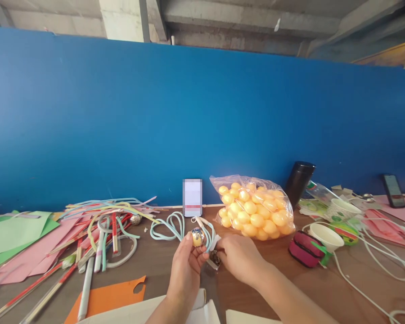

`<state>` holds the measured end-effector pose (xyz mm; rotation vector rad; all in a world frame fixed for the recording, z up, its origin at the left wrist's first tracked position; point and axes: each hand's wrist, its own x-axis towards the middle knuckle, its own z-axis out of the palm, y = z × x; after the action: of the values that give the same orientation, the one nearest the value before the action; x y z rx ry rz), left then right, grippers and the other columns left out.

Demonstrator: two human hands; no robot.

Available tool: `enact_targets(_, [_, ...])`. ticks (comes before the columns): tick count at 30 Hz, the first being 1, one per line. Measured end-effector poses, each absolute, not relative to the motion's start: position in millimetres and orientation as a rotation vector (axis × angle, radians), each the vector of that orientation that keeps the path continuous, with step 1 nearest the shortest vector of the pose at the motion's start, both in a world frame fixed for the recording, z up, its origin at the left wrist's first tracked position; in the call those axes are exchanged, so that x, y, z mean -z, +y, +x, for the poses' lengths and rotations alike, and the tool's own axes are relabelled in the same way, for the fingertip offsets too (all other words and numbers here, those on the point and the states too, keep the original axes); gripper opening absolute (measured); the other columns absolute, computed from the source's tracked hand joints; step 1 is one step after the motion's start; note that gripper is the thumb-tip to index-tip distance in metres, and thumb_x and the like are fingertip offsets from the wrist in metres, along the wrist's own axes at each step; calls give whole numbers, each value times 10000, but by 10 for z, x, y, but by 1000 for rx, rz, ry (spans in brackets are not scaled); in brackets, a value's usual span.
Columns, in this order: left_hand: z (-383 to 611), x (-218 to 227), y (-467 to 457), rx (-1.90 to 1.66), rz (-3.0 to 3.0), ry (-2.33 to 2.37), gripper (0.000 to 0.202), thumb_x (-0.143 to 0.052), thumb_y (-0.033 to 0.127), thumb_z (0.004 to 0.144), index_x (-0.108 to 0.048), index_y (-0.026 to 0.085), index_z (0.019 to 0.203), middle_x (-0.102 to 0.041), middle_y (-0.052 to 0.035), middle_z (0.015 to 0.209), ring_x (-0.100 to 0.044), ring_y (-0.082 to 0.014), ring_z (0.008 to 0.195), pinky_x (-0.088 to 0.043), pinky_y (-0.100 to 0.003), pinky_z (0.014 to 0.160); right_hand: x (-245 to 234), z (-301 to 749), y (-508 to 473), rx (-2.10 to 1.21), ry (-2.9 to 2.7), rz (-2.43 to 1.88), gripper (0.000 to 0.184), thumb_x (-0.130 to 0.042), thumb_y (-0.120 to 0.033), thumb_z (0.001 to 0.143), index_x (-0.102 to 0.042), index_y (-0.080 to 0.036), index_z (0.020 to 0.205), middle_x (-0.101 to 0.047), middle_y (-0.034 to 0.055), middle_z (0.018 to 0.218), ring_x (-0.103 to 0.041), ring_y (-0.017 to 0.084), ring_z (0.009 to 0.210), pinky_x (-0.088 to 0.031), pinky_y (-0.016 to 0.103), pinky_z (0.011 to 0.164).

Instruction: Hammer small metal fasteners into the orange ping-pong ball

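Note:
My left hand (186,264) is closed around a small shiny ball (197,236) with yellow and blue on it, held up between thumb and fingers. My right hand (240,259) is beside it, fingers pinched on a small dark, metallic piece (215,259) that I cannot make out clearly. A pale blue looped cord (168,226) lies on the brown table just behind both hands and runs toward the ball. A clear bag of orange balls (251,208) rests right behind my right hand.
Coloured straws, pens and paper sheets (87,234) cover the left side. An orange paper (108,297) lies near the front. On the right are a pink pouch (303,248), paper cups (326,236), a black tumbler (299,182), white cables and a phone (393,191). A blue wall stands behind.

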<state>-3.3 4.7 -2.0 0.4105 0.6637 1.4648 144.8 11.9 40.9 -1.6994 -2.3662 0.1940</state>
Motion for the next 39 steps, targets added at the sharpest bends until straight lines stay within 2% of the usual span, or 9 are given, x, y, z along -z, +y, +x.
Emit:
enact_targets(3, [-19,26,43,-1460,408,657,215,-649,326,836,-653,119,892,-669,-72,789,-605,-113,624,-542,-217,551,-353,1378,120,-220,-2375,-1699,189,-563,-186,792,-734,-253,837,-770,47,819,-717,250,777,-367,273,582])
enact_targets(9, [-12,1,12,-1452,419,657,223,-671,326,817,-657,118,896,-671,-68,788,-610,-114,619,-548,-219,555,-296,1367,80,-265,-2342,-1781,144,-574,-201,821,-702,-240,875,-746,48,878,-703,236,811,-385,267,586])
enact_targets(15, [-24,-2,10,-1438,419,665,203,-643,304,841,-655,116,915,-680,-83,824,-614,-115,624,-553,-224,566,-190,1381,125,-285,-2327,-1798,113,-569,-229,919,-660,-169,948,-697,26,910,-663,191,809,-506,336,704])
enact_targets(18, [-22,-18,11,-1436,399,692,179,-615,284,861,-653,115,905,-681,-88,824,-618,-116,625,-557,-223,563,-155,1389,128,-280,-2323,-1783,128,-558,-244,943,-647,-152,958,-684,25,928,-658,184,822,-529,360,741])
enact_targets(24, [-28,-50,17,-1417,337,707,171,-572,258,890,-649,106,871,-686,-97,805,-619,-108,607,-562,-214,554,-174,1389,122,-306,-2333,-1745,113,-564,-214,938,-653,-157,978,-688,27,944,-662,192,852,-532,366,751])
enact_targets(32, [-43,-53,28,-1374,294,671,169,-572,252,890,-652,105,871,-697,-108,816,-626,-113,603,-571,-221,557,-142,1389,126,-349,-2286,-1750,146,-572,-272,939,-649,-149,960,-680,31,954,-653,190,850,-526,378,768])
enact_targets(35, [-39,-67,30,-1369,290,666,175,-566,248,893,-652,100,862,-695,-110,804,-619,-109,585,-570,-221,557,-157,1391,122,-381,-2228,-1738,107,-556,-184,912,-656,-156,936,-688,40,916,-657,205,832,-501,355,734])
enact_targets(39, [-41,-62,44,-1362,270,666,166,-568,244,890,-651,103,867,-695,-109,811,-617,-108,585,-569,-222,558,-240,1420,128,-452,-2107,-1665,158,-522,-116,847,-661,-188,872,-703,65,910,-660,238,878,-449,326,741])
